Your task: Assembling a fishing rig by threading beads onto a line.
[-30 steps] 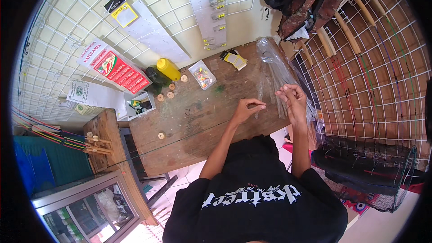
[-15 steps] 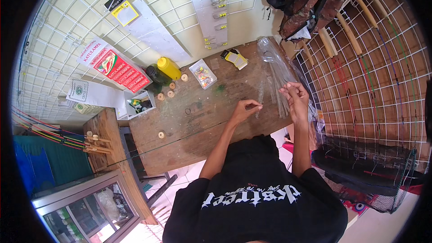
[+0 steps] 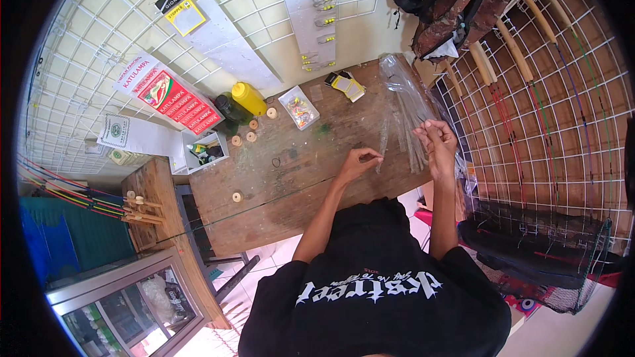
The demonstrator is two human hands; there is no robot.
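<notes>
Above the near right part of the wooden table (image 3: pixel 311 165), my left hand (image 3: pixel 359 164) is closed in a pinch, thumb against fingertips. My right hand (image 3: pixel 438 147) is raised to its right, its fingers also pinched together. Anything between the fingertips of either hand is too thin or small to make out. Clear plastic sleeves (image 3: pixel 409 135) lie on the table behind and between the hands, with the right hand in front of part of them.
A white box of small colourful pieces (image 3: pixel 299 108), a yellow-and-black packet (image 3: pixel 346 86), a yellow bottle (image 3: pixel 248 99) and several wooden spools (image 3: pixel 272 113) stand toward the back. A white wire grid with hanging rods (image 3: pixel 529 112) rises at the right. A glass-fronted cabinet (image 3: pixel 109 291) is at lower left.
My hands have drawn slightly farther apart, the left a little leftward and the right a little rightward. Both stay pinched.
</notes>
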